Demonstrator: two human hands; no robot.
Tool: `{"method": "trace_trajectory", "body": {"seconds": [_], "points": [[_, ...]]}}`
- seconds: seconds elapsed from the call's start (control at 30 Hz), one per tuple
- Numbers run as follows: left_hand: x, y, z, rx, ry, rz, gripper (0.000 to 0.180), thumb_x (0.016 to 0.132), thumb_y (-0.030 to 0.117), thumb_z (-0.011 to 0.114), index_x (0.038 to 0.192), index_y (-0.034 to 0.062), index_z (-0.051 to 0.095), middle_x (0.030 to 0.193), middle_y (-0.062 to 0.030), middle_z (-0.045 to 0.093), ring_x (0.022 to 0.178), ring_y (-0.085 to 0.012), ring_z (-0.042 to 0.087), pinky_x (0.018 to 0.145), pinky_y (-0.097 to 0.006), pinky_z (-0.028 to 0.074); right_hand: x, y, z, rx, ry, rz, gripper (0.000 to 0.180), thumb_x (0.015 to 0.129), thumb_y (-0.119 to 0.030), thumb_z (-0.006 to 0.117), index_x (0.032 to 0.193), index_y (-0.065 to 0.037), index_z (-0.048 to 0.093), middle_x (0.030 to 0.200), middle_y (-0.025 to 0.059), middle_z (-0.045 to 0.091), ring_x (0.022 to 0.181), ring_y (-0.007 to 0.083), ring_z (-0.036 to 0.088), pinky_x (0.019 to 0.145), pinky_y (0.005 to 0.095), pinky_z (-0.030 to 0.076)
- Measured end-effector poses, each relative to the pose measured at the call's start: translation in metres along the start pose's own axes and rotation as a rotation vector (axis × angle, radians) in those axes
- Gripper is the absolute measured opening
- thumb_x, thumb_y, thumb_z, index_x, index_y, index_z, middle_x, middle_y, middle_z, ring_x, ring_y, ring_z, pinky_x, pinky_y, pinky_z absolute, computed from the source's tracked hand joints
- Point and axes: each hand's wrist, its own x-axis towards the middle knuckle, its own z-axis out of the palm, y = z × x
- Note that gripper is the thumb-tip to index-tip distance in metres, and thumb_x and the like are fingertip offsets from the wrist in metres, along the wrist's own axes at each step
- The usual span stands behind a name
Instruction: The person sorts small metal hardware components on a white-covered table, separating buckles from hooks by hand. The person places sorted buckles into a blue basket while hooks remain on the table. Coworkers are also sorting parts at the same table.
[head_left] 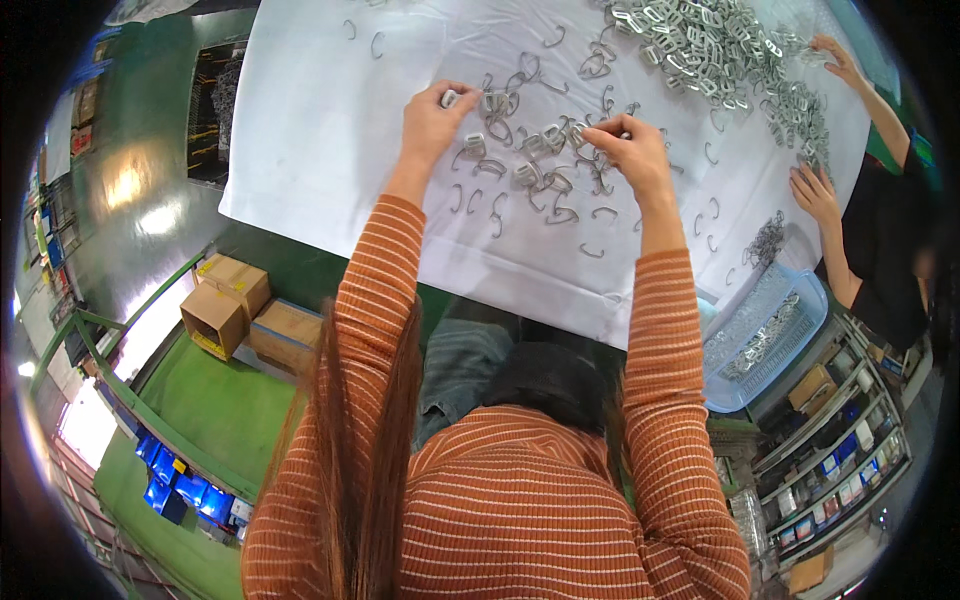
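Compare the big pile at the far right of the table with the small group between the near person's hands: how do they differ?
Size: the big pile is far larger than the small group.
Spacing: the big pile is densely heaped; the small group is looser, with white cloth showing between pieces.
Contact: the right hand reaches into the small group, while neither of that person's hands touches the big pile.

Both are silvery pieces on the cloth.
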Motion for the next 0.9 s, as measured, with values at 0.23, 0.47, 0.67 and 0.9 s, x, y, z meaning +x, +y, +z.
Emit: {"method": "trace_trajectory", "body": {"seconds": [0.23, 0.47, 0.67, 0.9], "points": [[-0.005, 0.006, 0.034, 0.287, 0.023, 0.139, 0.027, 0.070, 0.029, 0.070, 0.084, 0.0057, 0.065, 0.070, -0.0073, 0.064, 0.063, -0.0177, 0.060, 0.060, -0.030, 0.046, -0.040, 0.021, -0.037, 1.174, -0.314, -0.017, 0.013, 0.085, -0.013, 0.054, 0.095, -0.005, 0.052, 0.088, 0.0048, 0.051, 0.064, 0.0112, 0.046, 0.046, 0.0185, 0.032], [-0.015, 0.015, 0.000, -0.129, -0.223, 0.013, 0.018, 0.070, 0.018, 0.071, 0.077, 0.0033, 0.064, 0.062, -0.0005, 0.057, 0.051, -0.0073, 0.049, 0.047, -0.022, 0.038, -0.011, 0.001, 0.018, 0.017, -0.069, 0.033, 0.021, 0.079, -0.023, 0.064, 0.086, -0.003, 0.061, 0.072, 0.0058, 0.061, 0.063, 0.0181, 0.056, 0.051, 0.0273, 0.041], [-0.023, 0.007, -0.026, 0.028, -0.185, -0.036, 0.017, 0.078, 0.020, 0.068, 0.081, 0.0053, 0.060, 0.062, 0.0012, 0.052, 0.052, -0.0060, 0.043, 0.045, -0.020, 0.032, 0.012, -0.012, 0.061, -0.757, 0.135, -0.078, 0.030, 0.069, -0.033, 0.072, 0.081, -0.006, 0.067, 0.074, 0.0103, 0.065, 0.071, 0.0276, 0.062, 0.065, 0.0388, 0.047], [-0.051, 0.003, -0.038, -1.058, -0.381, 0.023, 0.013, 0.083, 0.019, 0.061, 0.087, 0.0073, 0.060, 0.071, -0.0012, 0.057, 0.065, -0.0095, 0.052, 0.051, -0.020, 0.039, 0.006, 0.000, 0.027, -0.334, -0.028, 0.067, 0.025, 0.066, -0.029, 0.074, 0.074, -0.006, 0.069, 0.073, 0.0088, 0.066, 0.065, 0.0181, 0.061, 0.062, 0.0318, 0.047]]}}
